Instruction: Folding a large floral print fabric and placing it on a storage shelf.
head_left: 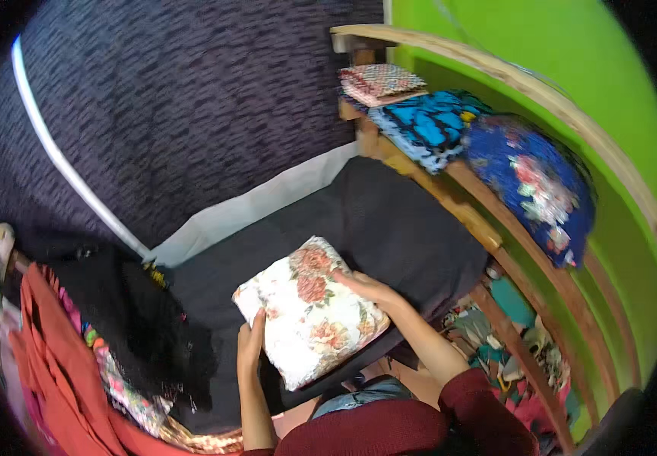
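Observation:
A plump, squarish bundle of white fabric printed with roses point(321, 315), a folded cloth or a cushion, rests over the black-covered surface point(230, 277) in front of me. My left hand point(251, 342) grips its left edge, thumb uppermost and the other fingers mostly hidden at the side. Across the bundle's right side lies my right hand point(366, 289), its fingers stretched out flat over the printed top. Whether the bundle's underside touches the black cover cannot be seen.
On a wooden slatted rack point(488, 190) at right lie a checked folded cloth point(382, 82), a blue-black patterned cloth point(427, 121) and a navy floral bundle point(533, 182). Jumbled items point(511, 357) fill the space below. Orange fabric point(59, 357) and dark clothes point(127, 319) hang at left.

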{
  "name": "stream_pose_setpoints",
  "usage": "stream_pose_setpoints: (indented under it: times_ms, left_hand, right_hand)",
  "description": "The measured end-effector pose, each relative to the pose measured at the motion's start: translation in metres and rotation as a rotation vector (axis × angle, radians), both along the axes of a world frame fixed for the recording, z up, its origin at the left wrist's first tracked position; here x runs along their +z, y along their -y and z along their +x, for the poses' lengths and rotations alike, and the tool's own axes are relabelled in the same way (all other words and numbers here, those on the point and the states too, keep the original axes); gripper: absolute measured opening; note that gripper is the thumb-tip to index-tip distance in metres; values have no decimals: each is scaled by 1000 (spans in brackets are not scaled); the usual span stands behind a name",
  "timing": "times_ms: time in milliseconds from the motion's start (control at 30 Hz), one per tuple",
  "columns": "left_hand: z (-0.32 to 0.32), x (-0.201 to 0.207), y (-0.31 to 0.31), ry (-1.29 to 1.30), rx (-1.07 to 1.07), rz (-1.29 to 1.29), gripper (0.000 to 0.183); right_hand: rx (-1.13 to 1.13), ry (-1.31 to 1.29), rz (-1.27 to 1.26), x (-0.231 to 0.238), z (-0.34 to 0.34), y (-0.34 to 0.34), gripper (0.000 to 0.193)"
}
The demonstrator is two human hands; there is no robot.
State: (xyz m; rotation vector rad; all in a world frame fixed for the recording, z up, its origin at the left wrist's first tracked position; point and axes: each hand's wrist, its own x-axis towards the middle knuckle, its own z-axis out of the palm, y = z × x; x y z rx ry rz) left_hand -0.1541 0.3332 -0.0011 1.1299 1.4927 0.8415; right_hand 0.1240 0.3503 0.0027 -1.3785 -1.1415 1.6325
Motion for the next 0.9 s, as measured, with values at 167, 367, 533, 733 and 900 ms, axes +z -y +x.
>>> stream_pose_setpoints:
  times_ms: [167,367,533,733,900]
  left_hand:
    - [12,-10,-14,238,-194,10,56]
    - [17,4,-22,688,-272,-90,56]
    - [43,35,-25,681,-468,-119,61]
    - [122,97,-43,710,-754,-104,58]
    - [221,171,-60,901,-1122,-179,56]
  right_hand:
    - [-130,-69,-75,-56,12,-7,64]
    - [-165,-163,79,26,-10,50,90]
    - [-487,-49,317,21,-9,94,88]
    - [-788,24,551,90,36,146,70]
    - [-1023,135,713,163,93,168,64]
